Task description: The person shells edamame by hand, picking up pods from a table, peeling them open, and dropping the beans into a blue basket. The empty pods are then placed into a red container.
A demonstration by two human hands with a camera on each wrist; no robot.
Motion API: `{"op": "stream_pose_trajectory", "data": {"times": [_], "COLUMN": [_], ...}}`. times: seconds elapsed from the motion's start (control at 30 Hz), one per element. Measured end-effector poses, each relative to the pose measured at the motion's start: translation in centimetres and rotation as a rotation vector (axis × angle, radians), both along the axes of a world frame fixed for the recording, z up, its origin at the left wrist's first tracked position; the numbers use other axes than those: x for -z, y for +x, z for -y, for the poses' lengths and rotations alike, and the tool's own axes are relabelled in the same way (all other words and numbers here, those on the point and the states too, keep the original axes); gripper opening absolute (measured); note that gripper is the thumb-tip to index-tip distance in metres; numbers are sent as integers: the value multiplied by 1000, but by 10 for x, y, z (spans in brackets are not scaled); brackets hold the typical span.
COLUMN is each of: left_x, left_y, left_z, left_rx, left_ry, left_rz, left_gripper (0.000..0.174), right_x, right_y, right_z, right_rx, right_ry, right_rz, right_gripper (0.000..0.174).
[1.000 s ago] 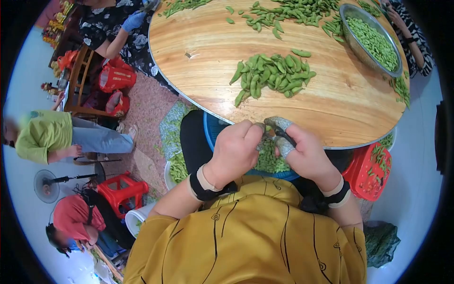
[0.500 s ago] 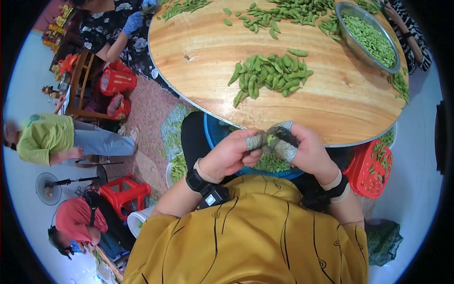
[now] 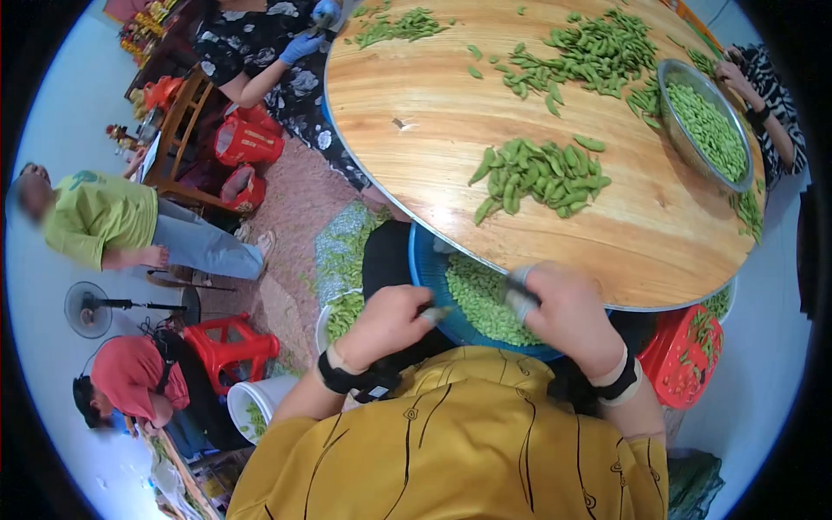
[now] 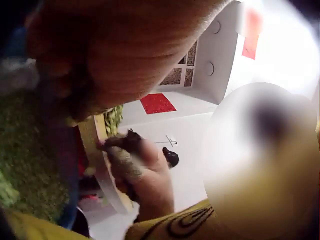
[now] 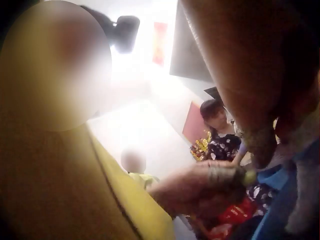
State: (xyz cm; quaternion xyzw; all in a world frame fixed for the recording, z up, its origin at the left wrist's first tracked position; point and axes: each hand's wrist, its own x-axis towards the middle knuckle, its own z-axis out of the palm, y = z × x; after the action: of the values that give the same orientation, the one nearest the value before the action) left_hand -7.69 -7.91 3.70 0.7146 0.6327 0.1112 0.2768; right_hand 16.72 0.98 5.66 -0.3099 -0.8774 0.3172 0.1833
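Note:
My left hand (image 3: 388,322) has drawn off to the left of the blue basin (image 3: 426,270), thumb and fingers together. At their tips a small green bit of an edamame pod (image 5: 250,176) shows in the right wrist view. My right hand (image 3: 568,319) hangs over the basin's right side, close to the table edge, fingers bent down. Worn grey wrapping covers its thumb (image 4: 125,167); I cannot tell whether it holds anything. Shelled green beans (image 3: 490,303) fill much of the basin below the hands. A pile of edamame pods (image 3: 546,179) lies on the table ahead.
The round wooden table (image 3: 451,113) bears more pods (image 3: 598,52) and a metal bowl (image 3: 706,130) of shelled beans. A red container (image 3: 685,360) with husks stands right; a white bucket (image 3: 260,403) and red stool (image 3: 230,347) stand left. Other people are around.
My hands were together on a green pod at the table edge; now they are apart, the left lower and to the left. The head view has shifted, showing more of the basin.

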Motion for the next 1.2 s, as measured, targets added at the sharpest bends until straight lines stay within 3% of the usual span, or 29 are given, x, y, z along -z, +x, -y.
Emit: {"op": "stream_pose_trajectory", "data": {"times": [0.07, 0.13, 0.2, 0.27, 0.4, 0.47, 0.63, 0.7, 0.73, 0.8, 0.83, 0.87, 0.93, 1.07, 1.2], "left_x": [-5, 11, 14, 7, -11, -12, -12, -18, -19, -18, -15, -17, -28, -8, -8], "left_y": [-15, -38, -45, -42, -15, 7, 55, 69, 73, 80, 81, 78, 70, 71, 81], "left_z": [18, 39, 48, 47, 18, -6, -51, -62, -67, -76, -78, -80, -81, -74, -67], "left_rx": [-130, -175, -197, -277, -211, -114, 3, 28, 29, 49, 79, 77, 11, -60, -160], "left_ry": [-164, -235, -231, -179, -42, 243, 434, 486, 484, 313, 40, 34, -574, -658, -615], "left_rz": [-416, -611, -644, -509, -300, 72, 280, 295, 300, 472, 755, 755, 959, 1143, 1139], "left_gripper": [19, 20, 22, 22, 20, 18, 21, 24, 24, 25, 16, 16, 12, 14, 15], "right_x": [5, 18, 25, 29, 27, 23, 26, 11, 8, 4, 2, 2, 3, 5, 8], "right_y": [-18, -34, -42, -45, -35, -16, 13, 18, 21, 26, 28, 30, 33, 30, 27], "right_z": [-17, -38, -48, -49, -45, -42, -42, -36, -34, -27, -25, -23, -20, -11, -7], "right_rx": [297, 371, 455, 450, 495, 533, 583, 643, 646, 473, 388, 389, 304, 326, 368], "right_ry": [159, 264, 367, 361, 344, 32, -62, -422, -422, -693, -652, -657, -824, -850, -773], "right_rz": [-124, -142, -155, -47, -3, -175, -195, -273, -268, -450, -413, -413, -510, -504, -518], "right_gripper": [14, 14, 14, 12, 14, 17, 21, 17, 17, 12, 12, 12, 12, 11, 13]}}
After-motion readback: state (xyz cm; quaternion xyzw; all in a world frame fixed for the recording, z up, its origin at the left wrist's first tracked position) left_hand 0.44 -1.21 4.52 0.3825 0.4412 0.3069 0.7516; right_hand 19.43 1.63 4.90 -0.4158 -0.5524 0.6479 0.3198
